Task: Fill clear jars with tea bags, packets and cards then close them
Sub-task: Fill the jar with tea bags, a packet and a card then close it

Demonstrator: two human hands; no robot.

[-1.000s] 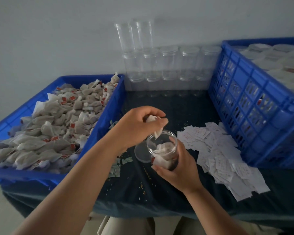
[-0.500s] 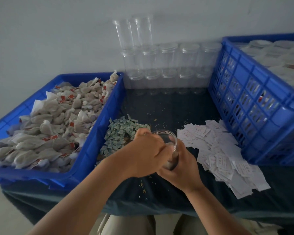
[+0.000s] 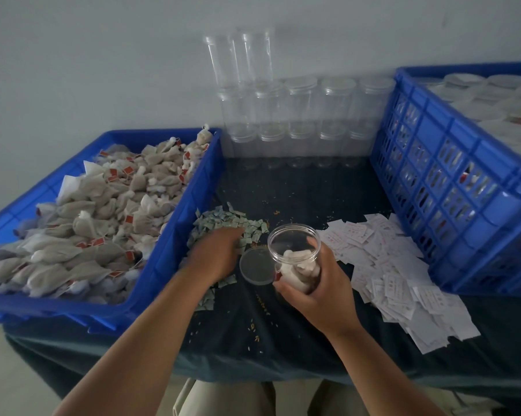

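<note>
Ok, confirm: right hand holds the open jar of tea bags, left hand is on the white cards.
No. In the head view the left hand is on the green packets, not the white cards; the right hand does hold the open jar of tea bags.

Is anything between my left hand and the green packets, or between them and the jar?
Nothing visible. The left hand is on the packets; the jar in the right hand is open, its lid lying flat beside it.

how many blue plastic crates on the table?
2. One blue plastic crate at the left, heaped with tea bags; the other crate at the right, cut by the frame edge, holding lidded clear jars.
</note>
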